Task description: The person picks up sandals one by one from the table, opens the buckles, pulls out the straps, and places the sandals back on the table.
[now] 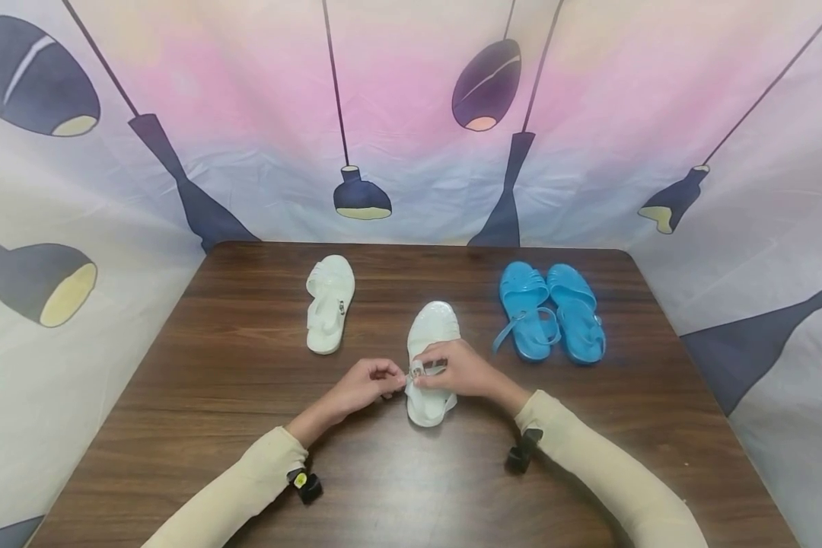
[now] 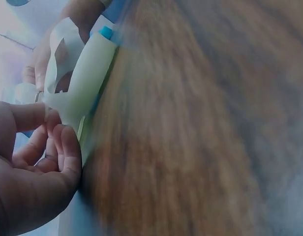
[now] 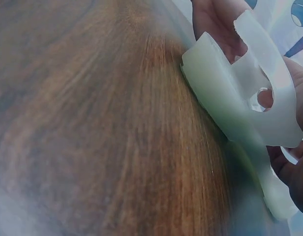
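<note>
A white sandal (image 1: 433, 323) lies flat at the middle of the table, toe pointing away. At its left side my left hand (image 1: 370, 383) pinches the strap near the buckle between thumb and fingertips. My right hand (image 1: 462, 369) reaches over from the right and holds the ankle strap (image 1: 418, 370) by the buckle. From the left wrist, the strap (image 2: 55, 102) runs into the pinching left fingers (image 2: 68, 147), and a metal buckle edge shows above them. In the right wrist view, the sandal's heel (image 3: 203, 59) and looped back strap (image 3: 277, 73) face the camera; the right fingertips are partly hidden.
The other white sandal (image 1: 325, 304) lies at the back left, its buckle on the right side. A pair of blue sandals (image 1: 524, 285) lies side by side at the back right, one strap sticking out left. Behind the brown table (image 1: 246, 411) hangs a lamp-patterned cloth (image 1: 411, 114).
</note>
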The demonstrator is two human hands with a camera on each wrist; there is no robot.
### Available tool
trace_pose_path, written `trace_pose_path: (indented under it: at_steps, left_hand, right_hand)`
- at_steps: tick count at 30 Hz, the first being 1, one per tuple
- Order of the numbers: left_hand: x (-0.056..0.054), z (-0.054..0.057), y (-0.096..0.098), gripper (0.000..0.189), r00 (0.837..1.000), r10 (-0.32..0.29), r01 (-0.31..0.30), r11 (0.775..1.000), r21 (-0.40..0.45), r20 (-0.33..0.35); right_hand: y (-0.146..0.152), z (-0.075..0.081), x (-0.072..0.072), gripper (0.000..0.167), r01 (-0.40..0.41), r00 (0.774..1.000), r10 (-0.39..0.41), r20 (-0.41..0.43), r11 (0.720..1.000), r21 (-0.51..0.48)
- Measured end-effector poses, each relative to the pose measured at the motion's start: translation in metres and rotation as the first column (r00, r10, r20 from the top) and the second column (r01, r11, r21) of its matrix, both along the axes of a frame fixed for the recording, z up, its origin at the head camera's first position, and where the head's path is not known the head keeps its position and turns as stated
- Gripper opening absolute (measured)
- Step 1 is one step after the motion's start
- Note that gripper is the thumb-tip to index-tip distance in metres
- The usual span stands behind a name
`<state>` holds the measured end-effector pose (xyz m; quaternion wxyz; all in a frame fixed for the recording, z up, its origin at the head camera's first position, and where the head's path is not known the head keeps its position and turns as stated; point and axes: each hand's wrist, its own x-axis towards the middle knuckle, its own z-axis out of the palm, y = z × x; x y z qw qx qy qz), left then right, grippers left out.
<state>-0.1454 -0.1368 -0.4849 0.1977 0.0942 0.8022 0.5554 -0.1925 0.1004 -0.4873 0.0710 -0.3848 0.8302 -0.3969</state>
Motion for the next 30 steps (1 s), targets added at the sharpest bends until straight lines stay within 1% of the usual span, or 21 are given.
trace_pose_path:
  at_steps: [2, 4, 9, 12, 15, 20, 22, 24, 30]
  left_hand:
    - [-0.0014, -0.0019, 0.0005, 0.019, 1.0, 0.01, -0.01, 1.0, 0.028, 0.025]
    - [-0.0026, -0.0033, 0.0016, 0.02, 0.999, 0.015, -0.019, 0.997, 0.076, 0.048]
    - [-0.0025, -0.0056, 0.0036, 0.024, 0.996, 0.012, -0.03, 0.981, 0.194, 0.093]
    - [-0.0013, -0.0063, 0.0025, 0.024, 0.996, 0.031, -0.047, 0.98, 0.192, 0.085]
    - [0.0007, -0.0054, 0.0015, 0.023, 0.996, 0.051, -0.063, 0.985, 0.159, 0.075]
    - [0.0032, -0.0042, 0.0011, 0.021, 0.996, 0.028, -0.041, 0.988, 0.152, 0.089]
    - [0.0033, -0.0049, 0.0017, 0.02, 0.995, 0.025, -0.041, 0.986, 0.165, 0.093]
    - [0.0028, -0.0059, 0.0027, 0.02, 0.994, 0.036, -0.054, 0.982, 0.18, 0.098]
    - [-0.0012, -0.0073, 0.0054, 0.022, 0.989, 0.056, -0.09, 0.96, 0.264, 0.134]
  right_hand:
    - [0.0004, 0.0006, 0.0001, 0.026, -0.004, 1.0, 0.004, -0.004, 1.0, -0.004]
    - [-0.0002, 0.0011, 0.0001, 0.025, -0.012, 1.0, 0.012, -0.012, 1.0, -0.008]
    - [-0.0027, 0.0007, 0.0006, 0.023, -0.024, 0.999, 0.023, -0.037, 1.0, -0.008]
    - [-0.0022, 0.0, 0.0003, 0.023, -0.017, 0.998, 0.017, -0.054, 1.0, 0.001]
    - [-0.0011, 0.0001, 0.0004, 0.024, -0.014, 0.998, 0.014, -0.056, 1.0, 0.0]
    - [0.0005, -0.0016, 0.0009, 0.027, 0.009, 0.999, -0.009, -0.043, 1.0, 0.01]
    - [0.0007, -0.002, 0.001, 0.027, 0.012, 0.999, -0.012, -0.045, 1.0, 0.007]
    - [0.0004, -0.0017, 0.0011, 0.026, 0.008, 0.999, -0.008, -0.05, 1.0, -0.001]
    - [-0.0025, 0.0012, 0.0002, 0.02, -0.022, 0.997, 0.022, -0.08, 1.0, 0.003]
